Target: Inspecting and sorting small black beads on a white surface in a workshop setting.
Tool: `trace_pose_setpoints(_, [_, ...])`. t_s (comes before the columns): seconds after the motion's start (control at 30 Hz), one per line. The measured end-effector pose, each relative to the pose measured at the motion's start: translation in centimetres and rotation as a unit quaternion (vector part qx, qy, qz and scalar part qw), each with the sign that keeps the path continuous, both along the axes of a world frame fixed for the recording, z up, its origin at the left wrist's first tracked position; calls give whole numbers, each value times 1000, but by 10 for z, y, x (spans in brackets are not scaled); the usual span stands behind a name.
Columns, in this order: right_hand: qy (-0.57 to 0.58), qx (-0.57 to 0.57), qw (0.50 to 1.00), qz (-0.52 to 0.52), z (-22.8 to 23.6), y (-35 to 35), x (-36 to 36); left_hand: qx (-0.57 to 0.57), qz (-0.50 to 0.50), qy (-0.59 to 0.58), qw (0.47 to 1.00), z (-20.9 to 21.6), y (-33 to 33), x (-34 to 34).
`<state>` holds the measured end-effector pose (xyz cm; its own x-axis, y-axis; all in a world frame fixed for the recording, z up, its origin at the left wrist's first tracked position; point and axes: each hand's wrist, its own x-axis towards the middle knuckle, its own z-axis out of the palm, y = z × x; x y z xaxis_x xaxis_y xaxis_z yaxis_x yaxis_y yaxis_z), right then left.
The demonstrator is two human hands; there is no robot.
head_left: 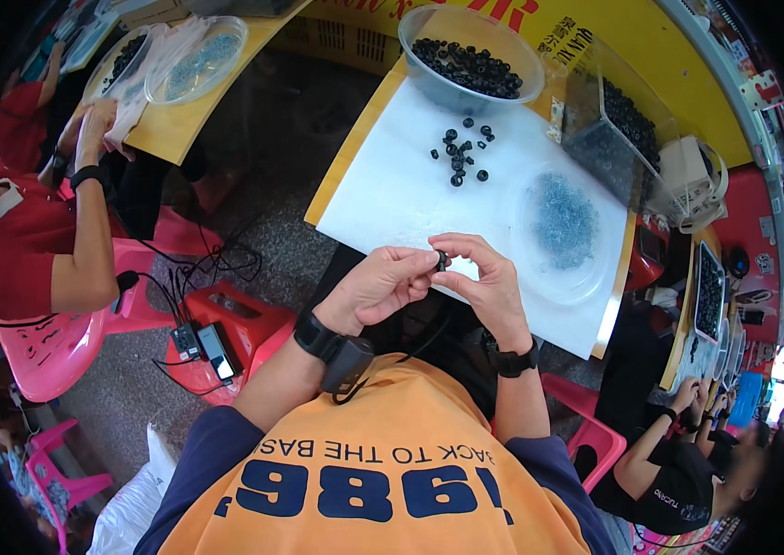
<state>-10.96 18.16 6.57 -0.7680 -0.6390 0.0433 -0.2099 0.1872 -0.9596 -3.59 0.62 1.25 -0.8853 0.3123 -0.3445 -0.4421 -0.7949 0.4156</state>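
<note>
My left hand (386,285) and my right hand (483,282) meet in front of my chest, at the near edge of the white-covered table (373,199). Between their fingertips is a small round black part (441,262), pinched from both sides. Fingers hide much of its shape. Beyond my hands several loose black parts (457,162) lie scattered on the white sheet. To their right a shallow clear round dish (566,294) holds a heap of tiny pale-blue clear pieces (566,222). At the back stands a clear bowl (494,22) with many black parts.
A clear rectangular bin (586,139) of black parts stands at the right, near a white bag (688,185). A red stool (226,324) with a phone and cables is at left. Co-workers sit at tables left (22,240) and right (660,481).
</note>
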Motion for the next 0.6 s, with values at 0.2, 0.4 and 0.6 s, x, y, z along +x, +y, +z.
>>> trace_pose_setpoints(0.2, [29,12,999,12,-2,1,2,-20,14,4,1000,1,3,3])
trace_pose_setpoints(0.4, [95,9,995,23,-2,3,5,-4,-22,21,1000,9,-2,5])
trace_pose_setpoints(0.6, [53,-34,997,37,-7,6,4,73,-45,30,996,6,-2,5])
